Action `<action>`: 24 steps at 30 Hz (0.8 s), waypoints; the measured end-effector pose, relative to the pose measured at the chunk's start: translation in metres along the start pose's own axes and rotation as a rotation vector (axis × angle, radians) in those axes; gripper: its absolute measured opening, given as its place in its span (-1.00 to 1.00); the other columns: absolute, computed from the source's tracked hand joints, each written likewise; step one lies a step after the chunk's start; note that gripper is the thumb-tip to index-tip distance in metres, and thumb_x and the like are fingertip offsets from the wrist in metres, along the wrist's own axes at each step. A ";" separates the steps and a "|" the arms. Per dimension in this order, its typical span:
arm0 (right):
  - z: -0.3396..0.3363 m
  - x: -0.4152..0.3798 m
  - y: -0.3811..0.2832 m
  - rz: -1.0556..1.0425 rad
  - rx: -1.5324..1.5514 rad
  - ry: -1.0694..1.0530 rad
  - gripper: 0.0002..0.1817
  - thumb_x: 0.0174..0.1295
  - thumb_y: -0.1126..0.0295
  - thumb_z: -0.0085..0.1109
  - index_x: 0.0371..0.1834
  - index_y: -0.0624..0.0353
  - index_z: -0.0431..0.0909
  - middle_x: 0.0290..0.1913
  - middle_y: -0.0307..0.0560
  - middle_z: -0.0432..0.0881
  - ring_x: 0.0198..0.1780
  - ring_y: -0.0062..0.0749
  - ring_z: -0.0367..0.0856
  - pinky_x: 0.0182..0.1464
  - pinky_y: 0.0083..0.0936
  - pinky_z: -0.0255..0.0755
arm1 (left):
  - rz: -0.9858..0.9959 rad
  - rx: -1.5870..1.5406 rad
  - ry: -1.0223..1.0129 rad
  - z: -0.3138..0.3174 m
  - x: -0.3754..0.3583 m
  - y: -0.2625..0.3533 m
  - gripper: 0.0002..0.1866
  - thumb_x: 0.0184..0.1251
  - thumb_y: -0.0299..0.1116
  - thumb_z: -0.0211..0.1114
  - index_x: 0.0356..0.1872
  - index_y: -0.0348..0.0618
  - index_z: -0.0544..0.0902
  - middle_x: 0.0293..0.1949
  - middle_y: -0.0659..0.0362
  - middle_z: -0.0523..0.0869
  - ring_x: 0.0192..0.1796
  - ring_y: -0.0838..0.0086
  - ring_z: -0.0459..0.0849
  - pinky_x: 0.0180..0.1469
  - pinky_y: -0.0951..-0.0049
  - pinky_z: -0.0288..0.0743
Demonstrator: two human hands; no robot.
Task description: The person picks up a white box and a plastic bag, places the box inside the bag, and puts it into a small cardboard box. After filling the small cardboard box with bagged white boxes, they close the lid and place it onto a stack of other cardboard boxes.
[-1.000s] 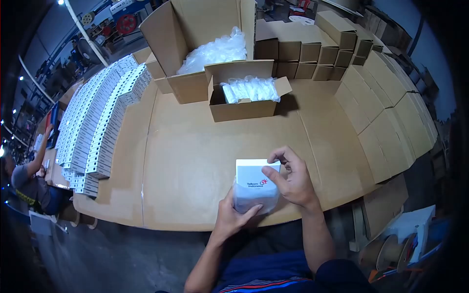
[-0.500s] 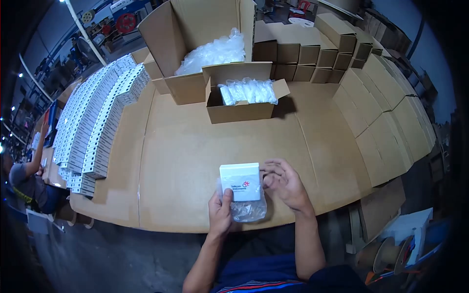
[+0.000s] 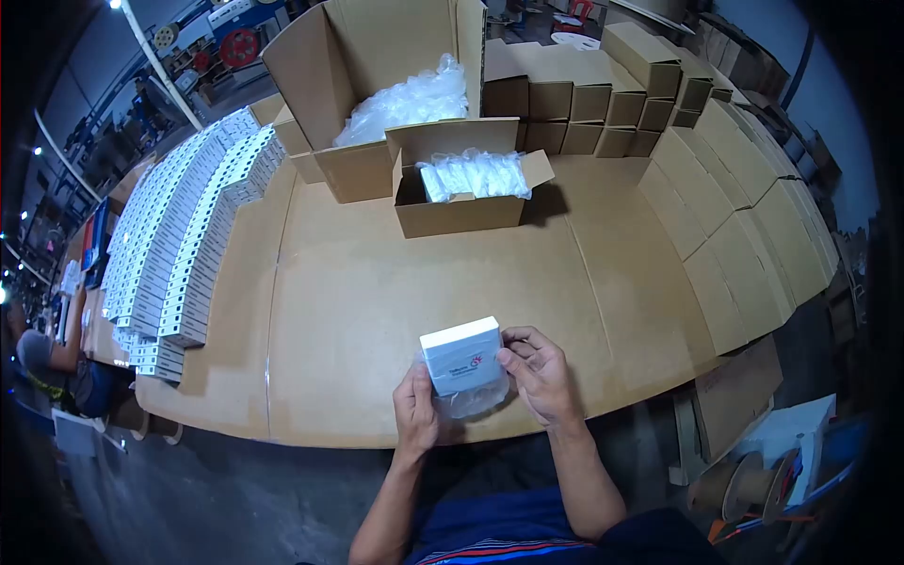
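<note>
A small white box (image 3: 461, 358) with a red logo and dark print stands tilted above the table's front edge. Its lower part sits in a clear plastic bag (image 3: 474, 402) that hangs crumpled below it. On the left side, my left hand (image 3: 415, 411) is closed around the box and the bag, thumb along the edge. My right hand (image 3: 544, 379) pinches at the right edge with thumb and fingers; there the plastic lies against the box, and which layer is gripped is hard to see.
An open carton (image 3: 461, 218) holding bagged white boxes stands mid-table, before a larger carton (image 3: 363, 171) of clear plastic bags. White boxes (image 3: 184, 245) are stacked along the left. Brown cartons (image 3: 744, 226) line the right and back. Another person (image 3: 66, 358) sits at far left.
My right hand has moved in from beside the box and closed at its right edge. The box has tipped, showing more of its top face.
</note>
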State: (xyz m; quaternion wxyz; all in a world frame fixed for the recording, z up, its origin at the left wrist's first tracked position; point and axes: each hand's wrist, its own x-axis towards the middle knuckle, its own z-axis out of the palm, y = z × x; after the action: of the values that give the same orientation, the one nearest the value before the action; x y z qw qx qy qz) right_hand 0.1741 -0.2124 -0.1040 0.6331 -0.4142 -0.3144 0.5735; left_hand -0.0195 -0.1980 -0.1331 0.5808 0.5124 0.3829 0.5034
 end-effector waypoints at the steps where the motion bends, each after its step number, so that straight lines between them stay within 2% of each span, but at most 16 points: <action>1: -0.001 -0.001 0.003 -0.001 0.021 0.006 -0.77 0.42 0.51 0.36 0.06 0.29 0.59 -0.16 -0.24 0.71 -0.13 -0.72 0.59 -0.07 -0.73 0.49 | 0.005 0.006 0.014 0.002 0.001 0.003 -0.43 0.80 -0.11 -0.17 0.39 -0.47 0.47 0.27 -0.01 0.65 0.31 0.39 0.57 0.38 0.36 0.42; 5: -0.002 -0.003 0.011 -0.103 -0.017 0.010 -0.81 0.45 0.51 0.32 0.04 0.29 0.59 -0.21 -0.29 0.68 -0.23 -0.77 0.51 -0.15 -0.73 0.44 | 0.128 0.077 0.036 0.011 0.010 0.018 -0.39 0.80 -0.09 -0.19 0.54 -0.42 0.35 0.32 -0.06 0.64 0.37 0.33 0.55 0.43 0.33 0.38; 8: -0.009 -0.004 0.015 -0.154 -0.100 -0.020 -0.85 0.48 0.52 0.27 0.02 0.28 0.58 -0.09 -0.15 0.73 -0.09 -0.68 0.60 -0.01 -0.68 0.48 | 0.127 0.077 -0.036 0.011 0.013 0.025 -0.36 0.79 -0.05 -0.21 0.57 -0.40 0.29 0.37 -0.09 0.60 0.38 0.27 0.56 0.45 0.27 0.38; 11: 0.004 -0.005 0.000 -0.230 -0.029 -0.093 -0.88 0.50 0.54 0.21 0.02 0.28 0.57 0.16 0.07 0.70 0.15 -0.46 0.63 0.23 -0.54 0.48 | 0.125 0.013 -0.023 0.013 0.013 0.021 -0.34 0.79 -0.02 -0.24 0.59 -0.39 0.25 0.40 -0.10 0.57 0.41 0.20 0.56 0.47 0.21 0.37; 14: -0.001 -0.006 0.002 -0.268 0.003 -0.197 -0.89 0.50 0.55 0.17 0.01 0.29 0.56 0.35 0.23 0.57 0.35 -0.25 0.56 0.41 -0.35 0.40 | 0.178 0.008 -0.037 0.012 0.014 0.018 -0.33 0.78 -0.01 -0.23 0.61 -0.35 0.22 0.42 -0.12 0.54 0.44 0.14 0.52 0.50 0.14 0.33; 17: -0.002 -0.008 -0.005 -0.335 -0.037 -0.258 -0.88 0.49 0.57 0.16 0.02 0.30 0.56 0.36 0.22 0.55 0.35 -0.20 0.55 0.42 -0.28 0.40 | 0.201 -0.055 -0.093 0.011 0.012 0.024 -0.33 0.77 -0.01 -0.23 0.63 -0.31 0.18 0.44 -0.14 0.50 0.48 0.10 0.48 0.52 0.11 0.30; 18: -0.001 -0.009 -0.010 -0.338 -0.092 -0.246 -0.90 0.47 0.59 0.20 -0.01 0.31 0.58 0.35 0.19 0.56 0.35 -0.23 0.56 0.40 -0.30 0.41 | 0.206 -0.068 -0.129 0.008 0.012 0.025 -0.33 0.76 -0.01 -0.22 0.65 -0.27 0.16 0.47 -0.14 0.47 0.48 0.07 0.46 0.53 0.07 0.27; 21: -0.012 -0.008 -0.018 -0.367 -0.301 -0.302 -0.93 0.43 0.55 0.25 -0.13 0.32 0.59 0.31 0.25 0.57 0.29 -0.16 0.62 0.38 -0.29 0.43 | 0.190 -0.058 -0.156 0.001 0.013 0.024 -0.33 0.76 -0.02 -0.21 0.66 -0.25 0.12 0.46 -0.15 0.47 0.48 0.07 0.46 0.53 0.06 0.27; 24: -0.010 -0.012 -0.024 -0.272 -0.210 -0.267 -0.95 0.40 0.58 0.29 -0.15 0.32 0.62 0.25 0.18 0.63 0.23 -0.21 0.65 0.32 -0.34 0.48 | 0.144 -0.127 -0.161 0.004 0.012 0.027 -0.32 0.75 0.00 -0.20 0.69 -0.18 0.05 0.46 -0.20 0.43 0.46 -0.01 0.48 0.51 0.00 0.29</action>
State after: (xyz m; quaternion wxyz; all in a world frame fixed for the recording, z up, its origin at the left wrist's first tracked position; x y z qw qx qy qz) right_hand 0.1918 -0.2256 -0.0865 0.6108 -0.3519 -0.5064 0.4966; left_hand -0.0185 -0.1883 -0.1054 0.6032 0.5395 0.2648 0.5244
